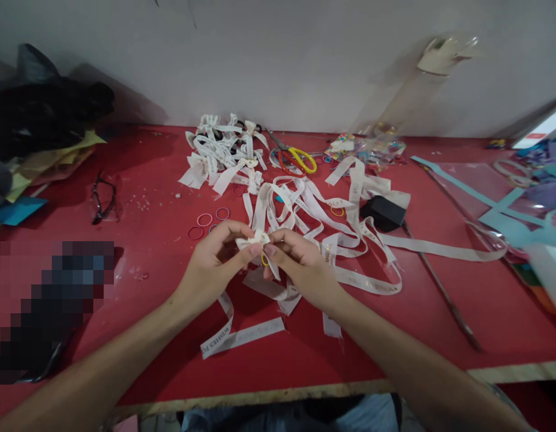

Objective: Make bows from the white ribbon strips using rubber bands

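Over the middle of the red table, my left hand (224, 252) and my right hand (300, 258) meet at a cream ribbon bow (256, 239). Both sets of fingers and thumbs pinch its gathered centre. Just beneath the thumbs shows a bit of a yellow elastic band (265, 259). Part of the bow is hidden by my fingers. Long white printed ribbon (340, 240) lies in loose loops behind and to the right of my hands. One ribbon end with lettering (255, 333) rests in front of them. Several small pink hair elastics (204, 219) lie beyond my left hand.
Behind stands a pile of ribbon bows (219, 144) beside scissors with red and yellow handles (300, 161). A black block (383, 213) joins a metal rod (444, 294) at right. Eyeglasses (103, 198), a pixelated dark object (57, 312) and a black bag (44, 114) are left.
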Demonstrator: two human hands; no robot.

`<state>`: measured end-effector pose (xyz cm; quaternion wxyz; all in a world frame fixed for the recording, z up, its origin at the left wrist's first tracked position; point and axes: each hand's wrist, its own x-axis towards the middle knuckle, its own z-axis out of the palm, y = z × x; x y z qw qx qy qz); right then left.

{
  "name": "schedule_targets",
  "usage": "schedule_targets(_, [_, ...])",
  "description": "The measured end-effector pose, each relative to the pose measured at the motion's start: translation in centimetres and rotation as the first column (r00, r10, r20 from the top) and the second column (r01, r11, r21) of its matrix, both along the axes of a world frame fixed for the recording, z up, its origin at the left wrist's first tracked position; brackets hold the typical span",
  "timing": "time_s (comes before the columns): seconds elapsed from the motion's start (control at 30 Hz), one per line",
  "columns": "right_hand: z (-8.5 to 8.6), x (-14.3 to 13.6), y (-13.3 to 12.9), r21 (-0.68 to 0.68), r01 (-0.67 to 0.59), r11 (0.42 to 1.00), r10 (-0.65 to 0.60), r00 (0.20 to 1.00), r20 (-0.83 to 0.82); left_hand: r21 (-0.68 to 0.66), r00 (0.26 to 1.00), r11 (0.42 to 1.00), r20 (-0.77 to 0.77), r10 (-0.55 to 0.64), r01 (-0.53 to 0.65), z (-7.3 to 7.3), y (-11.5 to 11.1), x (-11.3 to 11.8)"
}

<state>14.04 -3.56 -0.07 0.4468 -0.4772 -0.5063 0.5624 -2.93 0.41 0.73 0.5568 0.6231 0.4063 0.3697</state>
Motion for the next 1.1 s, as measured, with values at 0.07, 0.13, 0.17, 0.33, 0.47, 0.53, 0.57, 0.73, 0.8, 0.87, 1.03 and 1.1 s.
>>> schedule_targets(0.07, [-0.15,-0.02,-0.06,0.033,0.0,0.999,-0.002,0.999,0.054,0.095,0.997,0.995,-0.067,0.045,-0.038,0.04,-0.07,-0.07])
schedule_targets(0.13, [-0.32,-0.05,-0.14,0.086,-0.011,0.996,0.003,0.995,0.101,0.194,0.987,0.98,-0.138,0.077,-0.049,-0.02,-0.1,-0.2])
schedule_targets(0.17, [-0.4,-0.06,-0.19,0.113,-0.02,0.993,0.006,0.993,0.121,0.242,0.981,0.969,-0.173,0.092,-0.049,-0.08,-0.08,-0.28])
schedule_targets(0.33, [-0.51,-0.08,-0.42,0.164,-0.059,0.985,0.032,0.986,0.162,0.381,0.948,0.924,-0.278,0.156,-0.041,-0.5,0.13,-0.52])
schedule_targets(0.47, [-0.58,-0.13,-0.62,0.137,-0.051,0.989,0.028,0.986,0.164,0.321,0.956,0.946,-0.264,0.127,-0.037,-0.44,0.2,-0.33])
schedule_targets(0.53, [-0.59,-0.19,-0.69,0.138,-0.019,0.99,-0.005,0.986,0.169,0.243,0.973,0.969,-0.213,0.089,-0.035,-0.33,0.18,-0.24])
schedule_targets(0.57, [-0.56,-0.21,-0.69,0.156,0.01,0.988,-0.038,0.983,0.181,0.207,0.981,0.978,-0.183,0.066,-0.028,-0.29,0.16,-0.22])
schedule_targets(0.73, [-0.2,0.02,-0.33,0.405,0.136,0.904,-0.261,0.927,0.271,0.149,0.994,0.986,-0.086,-0.061,0.073,-0.33,-0.04,-0.36])
schedule_targets(0.8, [-0.15,0.17,-0.22,0.462,0.131,0.877,-0.285,0.917,0.28,0.158,0.993,0.982,-0.073,-0.097,0.107,-0.34,-0.1,-0.41])
schedule_targets(0.87, [-0.22,0.24,-0.2,0.482,0.124,0.867,-0.295,0.908,0.297,0.19,0.992,0.975,-0.064,-0.106,0.117,-0.31,-0.09,-0.42])
schedule_targets(1.03, [-0.45,0.2,-0.22,0.487,0.092,0.869,-0.286,0.896,0.34,0.285,0.996,0.955,-0.046,-0.077,0.087,-0.31,0.23,-0.43])
schedule_targets(1.1, [-0.43,0.19,-0.22,0.492,0.086,0.866,-0.282,0.897,0.34,0.223,0.997,0.972,0.008,-0.075,0.071,-0.36,0.38,-0.44])
